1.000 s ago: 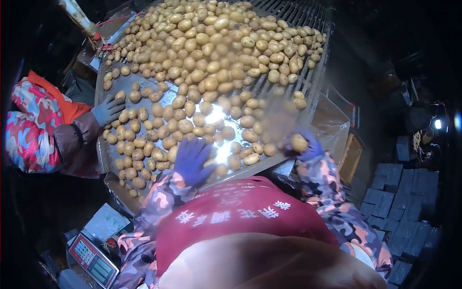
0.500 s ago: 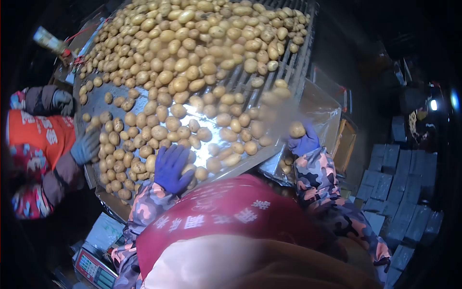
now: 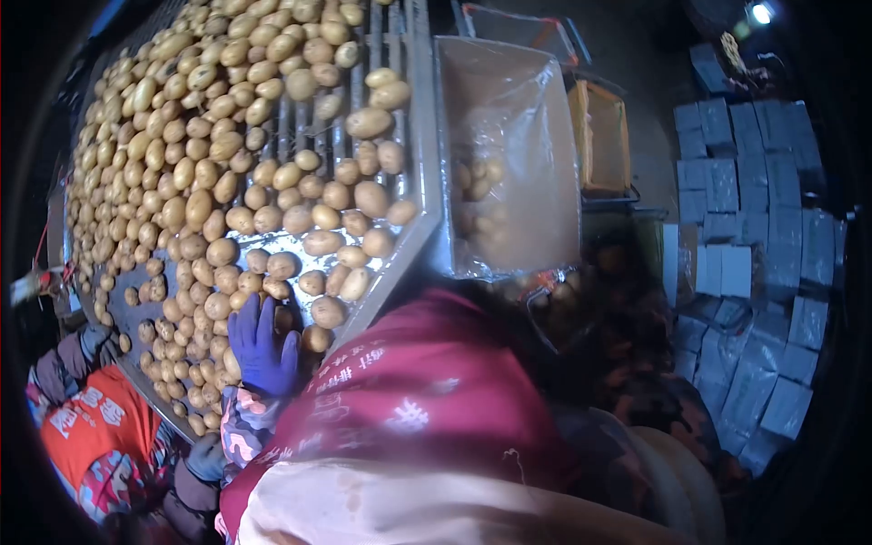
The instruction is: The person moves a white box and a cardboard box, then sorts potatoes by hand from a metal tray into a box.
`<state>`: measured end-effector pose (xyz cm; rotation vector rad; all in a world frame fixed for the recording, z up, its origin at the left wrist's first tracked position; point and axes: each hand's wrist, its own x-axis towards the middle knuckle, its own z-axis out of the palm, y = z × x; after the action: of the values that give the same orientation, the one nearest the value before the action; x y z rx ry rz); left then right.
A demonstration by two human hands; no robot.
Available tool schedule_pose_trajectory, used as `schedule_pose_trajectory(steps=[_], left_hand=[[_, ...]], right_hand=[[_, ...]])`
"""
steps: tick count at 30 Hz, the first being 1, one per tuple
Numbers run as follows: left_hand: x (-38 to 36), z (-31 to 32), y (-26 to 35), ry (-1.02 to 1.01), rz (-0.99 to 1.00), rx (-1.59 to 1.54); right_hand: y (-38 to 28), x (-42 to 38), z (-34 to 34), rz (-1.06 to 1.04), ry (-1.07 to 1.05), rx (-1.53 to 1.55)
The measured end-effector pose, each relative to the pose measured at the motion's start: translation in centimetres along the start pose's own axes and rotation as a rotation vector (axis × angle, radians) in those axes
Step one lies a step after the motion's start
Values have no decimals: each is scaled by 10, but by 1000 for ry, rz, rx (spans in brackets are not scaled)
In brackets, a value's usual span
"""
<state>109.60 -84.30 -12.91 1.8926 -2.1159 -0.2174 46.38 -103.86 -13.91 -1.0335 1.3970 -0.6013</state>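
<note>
Many potatoes (image 3: 195,209) lie heaped on a sorting table that has metal bars and a sheet-metal lower end (image 3: 381,291). My left hand (image 3: 263,350), in a purple glove, rests among the potatoes by the table's near edge. Its fingers are stretched and somewhat apart, and I see nothing held in it. On my right side the camouflage sleeve (image 3: 645,391) runs into deep shadow, and I cannot make out my right hand. Right of the table stands a carton (image 3: 536,163) lined with clear plastic, some potatoes inside. Dim potatoes (image 3: 563,295) lie in a container below it.
A co-worker in an orange apron (image 3: 100,418) is at the left, with grey-gloved hands (image 3: 207,457) by the table. A wooden crate (image 3: 602,136) stands beyond the carton. Stacks of wrapped grey packages (image 3: 763,209) fill the far right. A lamp (image 3: 761,13) shines at top right.
The view has swung right, showing more of the lined carton and the package stacks. My right hand, which held a potato above the carton side, has gone from sight. My left hand stays over the potatoes.
</note>
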Motion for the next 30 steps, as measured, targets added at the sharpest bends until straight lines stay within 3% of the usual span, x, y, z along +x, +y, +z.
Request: schedule_pose_trajectory(steps=[2,4,6,12,13,16,19,22,24,26,29,30], left_hand=[[20,-3,11,18,107,-52],[27,5,12,-126,6,-146],[24,14,12,-138,34,-88],[3,21,6,-112,32,-69],[-1,20,5,-114,31,-67],[-11,20,-1,-115,59,-53],[-12,6,7,-157,10,-45],[-17,-1,13,-96,4,-102],[-33,3,12,-74,10,-40],[-48,5,11,-16,3,-78],[-75,-3,22,97,-68,-128],[-87,-4,25,101,-110,-97]], right_hand=[[28,-15,-19,52,149,-4],[56,-20,-32,87,283,-45],[77,-20,-39,108,405,-122],[114,-6,-38,94,695,-599],[115,-4,-35,58,751,-710],[91,3,-13,-321,918,-1022],[26,33,45,-808,776,-962],[-70,56,148,-1012,338,-725],[-126,64,222,-1076,127,-1056],[-130,98,285,-1101,91,-1179],[-102,152,370,-901,96,-1214],[-111,143,389,-749,-97,-1148]])
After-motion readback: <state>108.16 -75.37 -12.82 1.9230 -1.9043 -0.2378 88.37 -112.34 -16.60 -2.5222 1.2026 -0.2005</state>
